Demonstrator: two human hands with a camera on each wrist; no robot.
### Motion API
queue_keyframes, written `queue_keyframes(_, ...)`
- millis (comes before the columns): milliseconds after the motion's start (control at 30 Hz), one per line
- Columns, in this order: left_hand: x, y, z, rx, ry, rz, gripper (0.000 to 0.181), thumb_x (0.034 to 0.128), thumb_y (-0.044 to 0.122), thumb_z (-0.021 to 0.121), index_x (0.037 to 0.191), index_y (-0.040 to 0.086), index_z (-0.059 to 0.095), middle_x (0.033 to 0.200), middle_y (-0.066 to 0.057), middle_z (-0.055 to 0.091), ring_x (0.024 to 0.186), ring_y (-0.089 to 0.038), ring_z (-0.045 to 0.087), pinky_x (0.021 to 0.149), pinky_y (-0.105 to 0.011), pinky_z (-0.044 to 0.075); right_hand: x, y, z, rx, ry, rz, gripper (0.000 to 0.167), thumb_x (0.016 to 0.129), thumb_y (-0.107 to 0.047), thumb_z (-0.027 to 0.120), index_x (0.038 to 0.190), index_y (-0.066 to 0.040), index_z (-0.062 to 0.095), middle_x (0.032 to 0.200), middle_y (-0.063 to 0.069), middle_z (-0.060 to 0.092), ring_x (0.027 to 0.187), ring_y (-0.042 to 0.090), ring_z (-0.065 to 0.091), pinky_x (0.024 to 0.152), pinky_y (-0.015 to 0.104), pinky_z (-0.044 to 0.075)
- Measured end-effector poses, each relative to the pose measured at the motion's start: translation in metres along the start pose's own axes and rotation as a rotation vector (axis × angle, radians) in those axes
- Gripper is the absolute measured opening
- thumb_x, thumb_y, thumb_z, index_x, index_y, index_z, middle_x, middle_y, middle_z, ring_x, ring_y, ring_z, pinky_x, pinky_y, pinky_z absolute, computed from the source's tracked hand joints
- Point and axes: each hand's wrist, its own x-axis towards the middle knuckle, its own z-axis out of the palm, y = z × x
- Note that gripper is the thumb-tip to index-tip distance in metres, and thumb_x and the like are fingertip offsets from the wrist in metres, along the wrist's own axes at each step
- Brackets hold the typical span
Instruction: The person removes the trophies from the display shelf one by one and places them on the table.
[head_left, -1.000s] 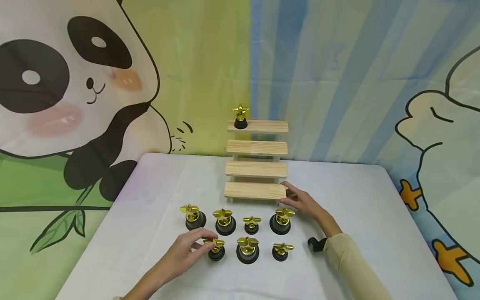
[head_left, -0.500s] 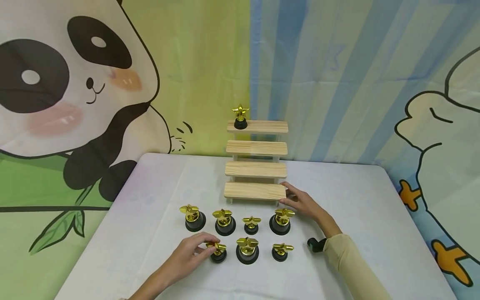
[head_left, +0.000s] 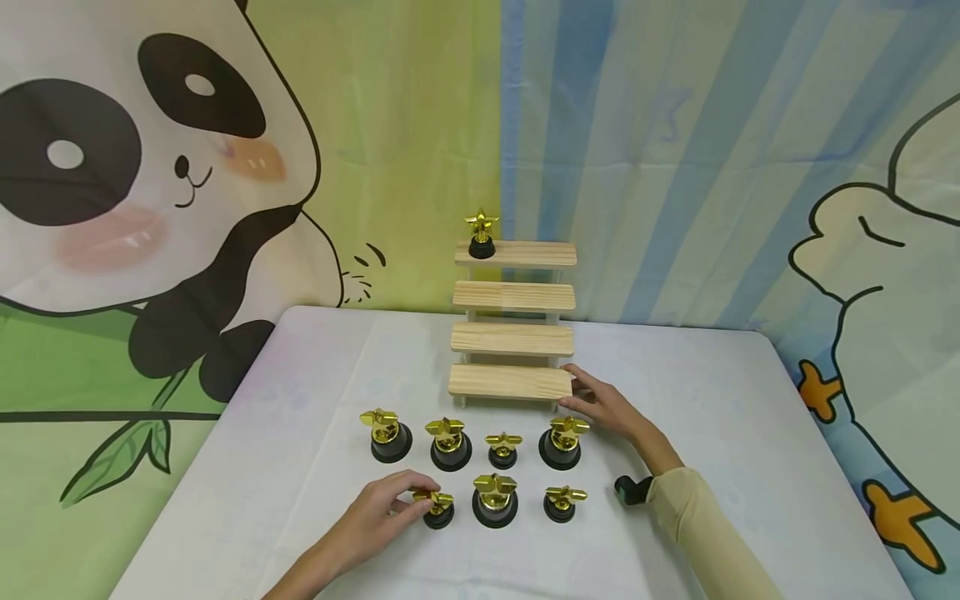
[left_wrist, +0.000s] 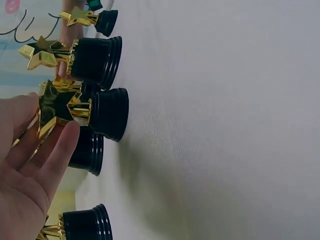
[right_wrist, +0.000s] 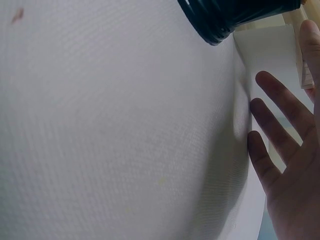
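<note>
My left hand [head_left: 378, 517] pinches the gold star of a small star trophy [head_left: 438, 517] at the front left of the trophies. In the left wrist view its thumb and fingers hold the star [left_wrist: 55, 105], with the black base [left_wrist: 110, 115] uncovered. Whether that base touches the cloth, I cannot tell. My right hand [head_left: 607, 407] holds the right end of the lowest step of a tiered wooden display stand [head_left: 510, 382], thumb in front and a finger behind. Its other fingers [right_wrist: 282, 102] spread out straight in the right wrist view.
Several more star trophies [head_left: 495, 504] with black bases stand in two rows before the stand. One trophy [head_left: 482, 237] stands at the left of the top step. A white cloth covers the table [head_left: 712, 400]; a printed curtain [head_left: 405, 150] hangs behind it.
My left hand and the pinched trophy have shifted slightly to the right and toward me. My right hand stays at the stand's lowest step.
</note>
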Motion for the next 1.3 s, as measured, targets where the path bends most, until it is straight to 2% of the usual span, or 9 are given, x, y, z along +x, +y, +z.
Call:
queue_keyframes(333,-0.001,-0.006,0.000,-0.002,-0.034,-0.012,0.018,0.0930,0.027,0.065,0.110,0.021,0.066,0.107,0.005,0.070,0.096,0.002,0.063,0.074,-0.021,0.058,-0.001,-0.003,0.000,-0.003,0.002,0.017,0.064,0.095,-0.036,0.062,0.148,-0.013,0.036,0.121,0.018,0.065,0.113,0.034,0.063,0.097,0.053,0.050)
queue_keyframes(533,-0.002,-0.007,-0.001,0.007,-0.033,-0.017,0.019,0.0924,0.024,0.066,0.111,0.020,0.066,0.108,0.004,0.070,0.097,0.003,0.062,0.073,-0.021,0.058,-0.001,-0.004,0.000,0.000,-0.005,0.016,0.064,0.095,-0.036,0.062,0.148,-0.012,0.035,0.121,0.018,0.065,0.113,0.034,0.063,0.097,0.053,0.050)
queue_keyframes(700,-0.005,-0.004,-0.006,0.013,-0.031,-0.042,0.024,0.0915,0.023,0.068,0.113,0.014,0.066,0.111,0.001,0.070,0.102,-0.003,0.064,0.075,-0.020,0.058,-0.001,-0.003,0.000,-0.006,-0.007,0.022,0.063,0.095,-0.038,0.061,0.148,-0.014,0.036,0.120,0.017,0.065,0.113,0.034,0.063,0.098,0.053,0.050)
queue_keyframes(867,-0.011,0.006,-0.026,0.048,-0.006,-0.049,0.023,0.0902,0.021,0.069,0.112,0.015,0.066,0.111,-0.005,0.069,0.101,-0.014,0.067,0.074,-0.020,0.058,-0.001,-0.001,0.000,-0.008,-0.003,0.013,0.064,0.095,-0.036,0.061,0.148,-0.012,0.035,0.119,0.017,0.065,0.111,0.033,0.064,0.096,0.053,0.050)
queue_keyframes(1000,-0.016,0.018,-0.047,0.116,0.047,-0.062,0.024,0.0884,0.018,0.071,0.110,0.024,0.065,0.109,0.003,0.069,0.097,-0.009,0.067,0.073,-0.019,0.058,-0.002,0.000,0.000,-0.011,0.004,0.012,0.064,0.095,-0.036,0.062,0.148,-0.012,0.036,0.119,0.017,0.065,0.111,0.033,0.063,0.096,0.052,0.050)
queue_keyframes(1133,-0.017,0.029,-0.066,0.190,0.125,0.001,0.030,0.0852,0.011,0.074,0.110,0.027,0.065,0.106,0.012,0.068,0.095,0.000,0.065,0.071,-0.019,0.058,-0.002,0.000,0.000,-0.014,0.004,0.013,0.064,0.095,-0.036,0.061,0.148,-0.012,0.035,0.120,0.017,0.065,0.112,0.033,0.063,0.097,0.053,0.050)
queue_keyframes(1233,-0.012,0.036,-0.080,0.235,0.171,0.071,0.033,0.0836,0.007,0.075,0.110,0.025,0.065,0.106,0.010,0.069,0.095,-0.001,0.066,0.070,-0.020,0.058,-0.002,0.000,0.000,-0.009,0.007,0.010,0.063,0.095,-0.034,0.062,0.148,-0.013,0.035,0.120,0.018,0.065,0.112,0.034,0.062,0.097,0.053,0.050)
queue_keyframes(1300,-0.005,0.040,-0.089,0.262,0.184,0.087,0.033,0.0838,0.006,0.074,0.111,0.022,0.066,0.107,0.007,0.070,0.095,-0.003,0.066,0.070,-0.019,0.058,-0.001,0.000,0.001,-0.002,0.009,0.008,0.063,0.095,-0.034,0.062,0.148,-0.012,0.036,0.120,0.018,0.065,0.113,0.034,0.062,0.097,0.053,0.050)
